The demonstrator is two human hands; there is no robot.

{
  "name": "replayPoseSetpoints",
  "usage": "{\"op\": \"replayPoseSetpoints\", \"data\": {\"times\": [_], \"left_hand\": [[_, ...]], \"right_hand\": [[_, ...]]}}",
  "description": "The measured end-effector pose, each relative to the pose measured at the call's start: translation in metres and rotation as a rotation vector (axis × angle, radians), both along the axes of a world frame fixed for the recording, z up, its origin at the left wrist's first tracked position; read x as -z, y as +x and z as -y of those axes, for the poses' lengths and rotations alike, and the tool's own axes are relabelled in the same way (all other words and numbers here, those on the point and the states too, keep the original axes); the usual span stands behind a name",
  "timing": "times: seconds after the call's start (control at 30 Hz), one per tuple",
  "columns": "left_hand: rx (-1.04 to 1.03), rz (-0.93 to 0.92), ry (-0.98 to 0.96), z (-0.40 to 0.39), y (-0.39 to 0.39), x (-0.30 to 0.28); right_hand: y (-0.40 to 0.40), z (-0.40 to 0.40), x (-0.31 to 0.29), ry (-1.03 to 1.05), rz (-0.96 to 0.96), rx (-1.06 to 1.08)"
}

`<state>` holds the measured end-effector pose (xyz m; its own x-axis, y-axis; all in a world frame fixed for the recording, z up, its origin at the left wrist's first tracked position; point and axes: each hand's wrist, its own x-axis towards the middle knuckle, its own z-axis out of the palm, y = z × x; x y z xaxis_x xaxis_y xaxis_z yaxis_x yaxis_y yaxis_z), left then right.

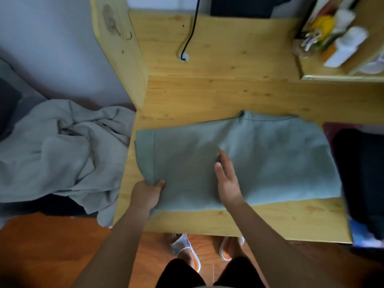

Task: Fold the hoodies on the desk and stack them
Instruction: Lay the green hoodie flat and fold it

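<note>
Bare forearms, no sleeves; black shorts (207, 274); white slide sandals (188, 251), orange-edged soles.

One wide-angle camera on the person's head looks forward and steeply down, close above the table (249, 92), showing both forearms and the floor (52, 252) below.

A hoodie (249, 161) lies flat across the worktop (228, 88). The left hand (146, 194) grips its near left corner; the right hand (227, 179) rests on its middle. A crumpled garment (62, 154) lies left of the worktop; a dark pile (361, 175) sits at its right edge.
</note>
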<state>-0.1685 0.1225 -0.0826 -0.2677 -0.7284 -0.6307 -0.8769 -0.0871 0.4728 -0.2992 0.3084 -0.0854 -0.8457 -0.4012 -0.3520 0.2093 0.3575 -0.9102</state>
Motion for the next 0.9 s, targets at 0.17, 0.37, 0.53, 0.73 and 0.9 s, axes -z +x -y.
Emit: {"op": "replayPoseSetpoints", "data": {"times": [0.17,0.37,0.53,0.73,0.9], "left_hand": [[-0.313,-0.317,0.222,0.023,0.046,-0.029],[-0.490,-0.762,0.624,0.002,0.041,-0.099],[-0.163,-0.827,0.496,-0.051,-0.019,-0.151],[-0.047,-0.786,0.359,-0.115,-0.077,-0.172],[0.265,-0.613,0.152,-0.250,-0.174,-0.128]], "right_hand": [[0.046,-0.021,0.002,-0.045,0.129,0.078],[0.074,0.013,-0.015,-0.021,0.242,0.043],[0.011,-0.038,-0.052,-0.234,0.614,0.009],[-0.106,-0.184,-0.033,0.824,-0.337,-0.478],[-0.121,-0.207,0.000,0.410,-0.152,-0.402]]}}
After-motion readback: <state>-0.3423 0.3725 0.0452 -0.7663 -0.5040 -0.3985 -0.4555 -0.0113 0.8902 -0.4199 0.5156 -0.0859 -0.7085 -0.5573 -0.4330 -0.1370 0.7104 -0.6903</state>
